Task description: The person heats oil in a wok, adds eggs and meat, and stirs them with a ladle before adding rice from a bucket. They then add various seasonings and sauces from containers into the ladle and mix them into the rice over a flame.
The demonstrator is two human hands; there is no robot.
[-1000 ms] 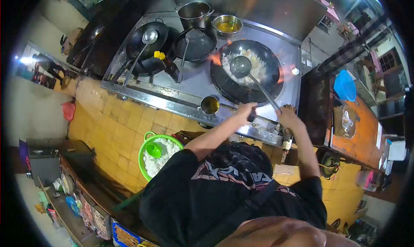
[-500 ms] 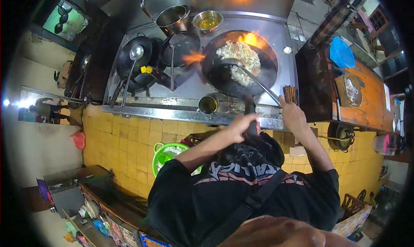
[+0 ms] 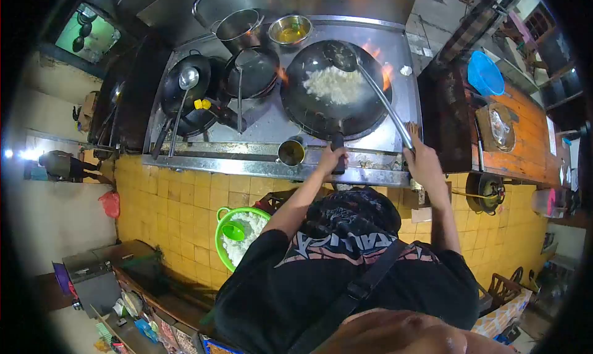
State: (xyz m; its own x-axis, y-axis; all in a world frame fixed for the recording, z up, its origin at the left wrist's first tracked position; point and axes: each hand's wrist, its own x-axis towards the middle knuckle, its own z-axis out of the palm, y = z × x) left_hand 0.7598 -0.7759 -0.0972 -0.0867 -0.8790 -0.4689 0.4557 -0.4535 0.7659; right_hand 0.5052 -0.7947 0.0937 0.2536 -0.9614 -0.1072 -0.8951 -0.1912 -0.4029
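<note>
My left hand (image 3: 329, 159) is closed around the dark handle of a large black wok (image 3: 315, 116). Pale rice-like food (image 3: 335, 85) lies in the middle of the wok, and flames rise at its right rim. In my right hand (image 3: 422, 162) is the metal handle of a long ladle (image 3: 383, 97), whose dark bowl rests inside the wok's upper part, above the food. A metal cup (image 3: 291, 152) stands left of the wok handle.
Further left on the steel stove (image 3: 216, 149) are a lidded pan (image 3: 262, 76), a deep pot (image 3: 238, 28) and a black wok (image 3: 176, 82) with a ladle. A metal bowl (image 3: 290, 29) stands behind. A green basin (image 3: 223, 246) of white rice is below; a blue basin (image 3: 486, 74) is right.
My left hand and the wok have moved up and left, nearer the stove. The ladle bowl has moved up beyond the food. The food is now gathered in a smaller heap, and the flames are smaller.
</note>
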